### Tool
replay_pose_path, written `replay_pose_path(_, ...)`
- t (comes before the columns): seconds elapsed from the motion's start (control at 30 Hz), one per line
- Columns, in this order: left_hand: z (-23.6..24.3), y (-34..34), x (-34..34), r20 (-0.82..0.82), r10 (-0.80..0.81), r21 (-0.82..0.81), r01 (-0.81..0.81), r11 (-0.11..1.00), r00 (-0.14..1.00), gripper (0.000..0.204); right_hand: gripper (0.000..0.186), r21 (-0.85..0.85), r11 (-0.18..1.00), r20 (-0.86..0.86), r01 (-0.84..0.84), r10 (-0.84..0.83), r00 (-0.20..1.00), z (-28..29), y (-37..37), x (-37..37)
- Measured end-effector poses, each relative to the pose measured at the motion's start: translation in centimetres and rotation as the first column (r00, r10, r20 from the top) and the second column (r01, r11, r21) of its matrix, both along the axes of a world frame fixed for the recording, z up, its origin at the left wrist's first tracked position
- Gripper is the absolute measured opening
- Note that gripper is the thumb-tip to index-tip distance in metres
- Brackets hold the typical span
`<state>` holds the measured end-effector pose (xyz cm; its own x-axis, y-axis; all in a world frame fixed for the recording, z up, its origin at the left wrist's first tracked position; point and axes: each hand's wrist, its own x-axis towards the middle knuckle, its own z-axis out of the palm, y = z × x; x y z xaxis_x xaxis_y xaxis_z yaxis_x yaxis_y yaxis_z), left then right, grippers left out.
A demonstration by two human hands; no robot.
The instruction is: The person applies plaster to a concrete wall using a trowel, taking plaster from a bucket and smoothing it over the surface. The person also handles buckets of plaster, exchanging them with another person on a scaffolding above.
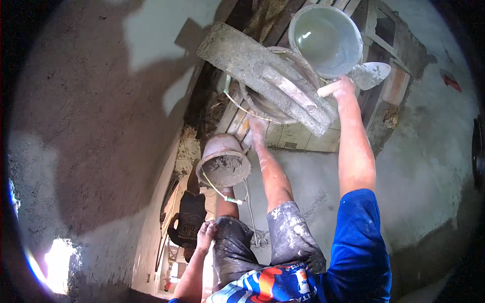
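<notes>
My right hand (345, 87) grips a trowel by its pale handle. The trowel's blade (373, 74), smeared with grey mortar, points right, beside the rim of a large bucket (357, 40) of cloudy water. Left of this hand, a long mortar-caked board (237, 54) with a raised handle strip lies across a round basin (252, 103). My left hand (206, 235) is low beside my thigh, its fingers curled; whether anything is in them is hidden. Near my legs, a smaller bucket (240, 154) of grey mortar is tilted, its wire handle hanging down.
A person in dark clothing (191, 214) is below on the left, one arm raised toward the mortar bucket. My bare foot (257, 126) stands on wooden planks (237, 121). A partly plastered wall (101, 111) rises on the left; another grey wall (424, 166) is on the right.
</notes>
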<state>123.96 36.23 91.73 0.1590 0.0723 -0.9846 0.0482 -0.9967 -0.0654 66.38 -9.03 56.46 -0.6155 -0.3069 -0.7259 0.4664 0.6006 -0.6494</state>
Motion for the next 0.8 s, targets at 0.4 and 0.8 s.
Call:
replay_pose_path(0.4, 3.3, 1.9, 1.9, 0.075, 0.038, -0.007, -0.037, 0.999, 0.996, 0.024, 0.013, -0.336, 0.834, -0.043, -0.438, 0.450, 0.892, 19.6, -12.0, 10.9)
replay_pose_path(0.8, 8.4, 9.9, 5.1, 0.057, 0.086, -0.023, -0.084, 0.996, 0.995, 0.026, 0.011, -0.319, 0.835, -0.206, -0.449, 0.401, 0.892, 29.7, -15.9, 11.5)
